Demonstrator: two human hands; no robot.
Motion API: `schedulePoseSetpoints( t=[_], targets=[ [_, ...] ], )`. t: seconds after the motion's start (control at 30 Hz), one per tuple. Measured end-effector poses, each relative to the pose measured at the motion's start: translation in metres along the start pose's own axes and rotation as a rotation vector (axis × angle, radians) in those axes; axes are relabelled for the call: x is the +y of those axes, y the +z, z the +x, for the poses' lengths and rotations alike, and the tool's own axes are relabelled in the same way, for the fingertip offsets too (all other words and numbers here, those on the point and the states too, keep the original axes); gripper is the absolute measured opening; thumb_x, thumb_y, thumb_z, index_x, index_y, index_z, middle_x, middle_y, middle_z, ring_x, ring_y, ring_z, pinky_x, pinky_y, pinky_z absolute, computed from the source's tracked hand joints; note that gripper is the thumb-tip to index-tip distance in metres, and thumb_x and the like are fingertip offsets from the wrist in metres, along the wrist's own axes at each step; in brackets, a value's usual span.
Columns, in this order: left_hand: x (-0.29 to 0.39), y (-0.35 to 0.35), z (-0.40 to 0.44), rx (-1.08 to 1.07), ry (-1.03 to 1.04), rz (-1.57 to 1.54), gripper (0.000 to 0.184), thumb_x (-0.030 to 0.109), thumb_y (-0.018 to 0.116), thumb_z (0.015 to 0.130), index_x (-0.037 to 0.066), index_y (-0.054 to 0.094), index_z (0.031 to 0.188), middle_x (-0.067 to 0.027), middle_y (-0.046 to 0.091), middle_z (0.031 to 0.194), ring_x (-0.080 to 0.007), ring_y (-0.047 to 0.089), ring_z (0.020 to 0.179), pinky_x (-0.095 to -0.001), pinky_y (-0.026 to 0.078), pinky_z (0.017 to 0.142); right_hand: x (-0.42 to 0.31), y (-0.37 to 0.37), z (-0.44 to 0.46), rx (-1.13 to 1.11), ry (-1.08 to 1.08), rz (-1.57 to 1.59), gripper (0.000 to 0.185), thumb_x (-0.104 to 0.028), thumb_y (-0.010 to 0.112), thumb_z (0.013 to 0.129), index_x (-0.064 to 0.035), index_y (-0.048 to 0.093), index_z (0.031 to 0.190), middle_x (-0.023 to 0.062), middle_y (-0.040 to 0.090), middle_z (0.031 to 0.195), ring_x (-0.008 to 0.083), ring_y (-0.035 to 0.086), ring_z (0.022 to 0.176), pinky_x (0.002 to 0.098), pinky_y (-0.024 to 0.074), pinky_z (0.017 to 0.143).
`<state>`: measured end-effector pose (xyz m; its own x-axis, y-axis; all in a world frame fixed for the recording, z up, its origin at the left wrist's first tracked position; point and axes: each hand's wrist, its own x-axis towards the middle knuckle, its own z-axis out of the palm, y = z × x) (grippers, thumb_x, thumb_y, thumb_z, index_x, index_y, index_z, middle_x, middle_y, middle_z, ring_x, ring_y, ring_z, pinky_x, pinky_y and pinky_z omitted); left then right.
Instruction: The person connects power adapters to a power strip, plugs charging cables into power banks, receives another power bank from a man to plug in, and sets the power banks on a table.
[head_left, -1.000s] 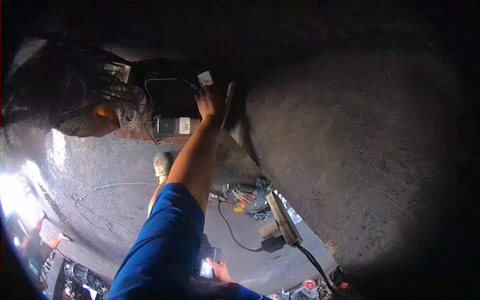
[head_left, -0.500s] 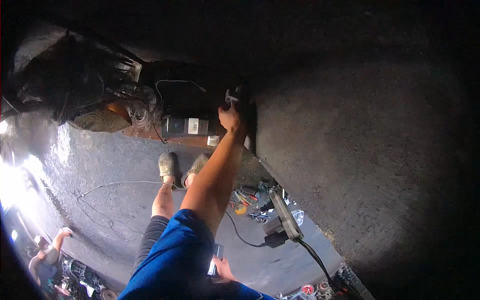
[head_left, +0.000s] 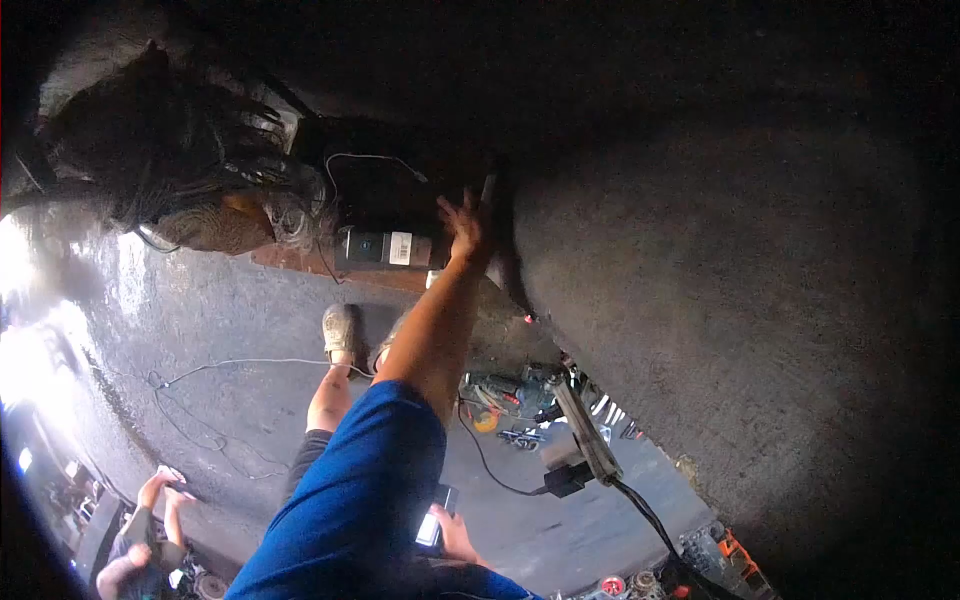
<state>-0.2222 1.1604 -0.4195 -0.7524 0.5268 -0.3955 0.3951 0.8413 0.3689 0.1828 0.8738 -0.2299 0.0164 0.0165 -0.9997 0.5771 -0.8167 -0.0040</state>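
Left hand point(head_left: 466, 222), fingers spread, at the right end of the brown surface point(head_left: 385, 277); contact cannot be told. A dark box with a barcode label point(head_left: 384, 248) lies along the surface's near edge. Right hand point(head_left: 457, 537) grips a dark flat item point(head_left: 428, 530) with a pale face.

On the brown shelf point(head_left: 395, 278) lies 1 labelled box point(head_left: 370, 247).

Grey floor point(head_left: 250, 325) bears assorted tools point(head_left: 492, 388), a round yellow item point(head_left: 486, 423) and one pale cord point(head_left: 240, 361); power strip point(head_left: 588, 432), black adapter point(head_left: 567, 480) against it; another person point(head_left: 140, 555), lower left.
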Motion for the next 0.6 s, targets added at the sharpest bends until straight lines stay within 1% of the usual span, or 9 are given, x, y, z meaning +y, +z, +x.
schedulePoseSetpoints(
  t=[0.07, 0.17, 0.23, 0.27, 0.37, 0.4, 0.47, 0.5, 0.6],
  targets=[
    [0.000, -0.011, 0.004, -0.207, -0.021, -0.245, 0.074, 0.020, 0.056, 0.088, 0.012, 0.021, 0.153, -0.0299, 0.023, 0.150, -0.0578, 0.032, 0.128, -0.0587, 0.033, 0.108, -0.002, 0.001, -0.004, 0.036, 0.000, -0.013, 0.040, -0.037, 0.063, 0.089, 0.0012, 0.064, 0.103, 0.0053, 0.066, 0.084, 0.0145, 0.063, 0.073, 0.0303, 0.0499, 0.066],
    [-0.043, 0.207, 0.057, 0.148, 0.232, 0.439, 0.076, 0.021, 0.053, 0.088, 0.010, 0.015, 0.154, -0.0338, 0.018, 0.150, -0.0564, 0.028, 0.132, -0.0570, 0.033, 0.108, -0.022, 0.006, -0.020, 0.089, 0.064, -0.105, 0.043, -0.039, 0.063, 0.088, 0.0010, 0.064, 0.105, 0.0053, 0.066, 0.084, 0.0150, 0.063, 0.074, 0.0307, 0.0497, 0.066],
    [-0.023, 0.117, 0.024, -0.013, 0.073, -0.136, 0.078, 0.023, 0.054, 0.088, 0.007, 0.015, 0.153, -0.0339, 0.018, 0.150, -0.0546, 0.029, 0.133, -0.0555, 0.034, 0.108, -0.049, 0.013, -0.030, 0.169, 0.011, -0.173, 0.042, -0.038, 0.062, 0.089, 0.0007, 0.063, 0.106, 0.0058, 0.066, 0.084, 0.0150, 0.063, 0.074, 0.0306, 0.0502, 0.066],
    [-0.011, 0.066, 0.006, -0.054, -0.030, -0.403, 0.079, 0.024, 0.054, 0.087, 0.006, 0.014, 0.153, -0.0339, 0.018, 0.150, -0.0537, 0.030, 0.134, -0.0548, 0.034, 0.108, -0.045, 0.009, -0.028, 0.075, 0.022, -0.057, 0.040, -0.036, 0.062, 0.090, 0.0006, 0.063, 0.106, 0.0060, 0.066, 0.085, 0.0151, 0.064, 0.075, 0.0303, 0.0509, 0.067],
    [-0.051, 0.197, 0.053, 0.128, 0.327, 0.305, 0.078, 0.025, 0.055, 0.087, 0.001, 0.018, 0.151, -0.0354, 0.029, 0.144, -0.0530, 0.037, 0.129, -0.0539, 0.038, 0.104, -0.015, 0.000, -0.005, 0.062, 0.021, 0.047, 0.038, -0.034, 0.062, 0.090, 0.0001, 0.063, 0.106, 0.0062, 0.066, 0.085, 0.0151, 0.064, 0.075, 0.0299, 0.0513, 0.067],
    [-0.049, 0.190, 0.053, 0.129, 0.331, 0.310, 0.078, 0.025, 0.055, 0.087, 0.001, 0.018, 0.151, -0.0354, 0.029, 0.144, -0.0530, 0.037, 0.129, -0.0539, 0.038, 0.104, -0.023, 0.005, -0.009, 0.057, 0.021, 0.052, 0.038, -0.034, 0.062, 0.090, 0.0001, 0.063, 0.106, 0.0062, 0.066, 0.085, 0.0151, 0.064, 0.075, 0.0299, 0.0513, 0.067],
    [-0.039, 0.187, 0.047, 0.369, 0.094, 0.018, 0.065, 0.040, 0.055, 0.087, 0.008, 0.042, 0.142, -0.0259, 0.050, 0.134, -0.0411, 0.051, 0.122, -0.0540, 0.049, 0.091, -0.037, 0.010, -0.021, 0.081, 0.099, 0.024, 0.038, -0.034, 0.063, 0.089, -0.0001, 0.063, 0.107, 0.0060, 0.067, 0.085, 0.0155, 0.065, 0.075, 0.0303, 0.0516, 0.067],
    [-0.041, 0.187, 0.046, 0.366, 0.093, 0.019, 0.065, 0.040, 0.055, 0.087, 0.008, 0.042, 0.142, -0.0259, 0.050, 0.134, -0.0411, 0.051, 0.122, -0.0540, 0.049, 0.091, -0.029, 0.007, -0.017, 0.081, 0.102, 0.024, 0.038, -0.034, 0.063, 0.089, -0.0001, 0.063, 0.107, 0.0060, 0.067, 0.085, 0.0155, 0.065, 0.075, 0.0303, 0.0516, 0.067],
    [-0.055, 0.187, 0.053, 0.428, 0.212, 0.070, 0.069, 0.040, 0.055, 0.087, 0.006, 0.037, 0.144, -0.0252, 0.053, 0.131, -0.0407, 0.056, 0.113, -0.0529, 0.048, 0.088, -0.012, 0.000, -0.006, 0.036, 0.062, 0.074, 0.039, -0.034, 0.063, 0.089, -0.0002, 0.063, 0.108, 0.0060, 0.067, 0.086, 0.0155, 0.064, 0.074, 0.0306, 0.0517, 0.066]
  ],
)
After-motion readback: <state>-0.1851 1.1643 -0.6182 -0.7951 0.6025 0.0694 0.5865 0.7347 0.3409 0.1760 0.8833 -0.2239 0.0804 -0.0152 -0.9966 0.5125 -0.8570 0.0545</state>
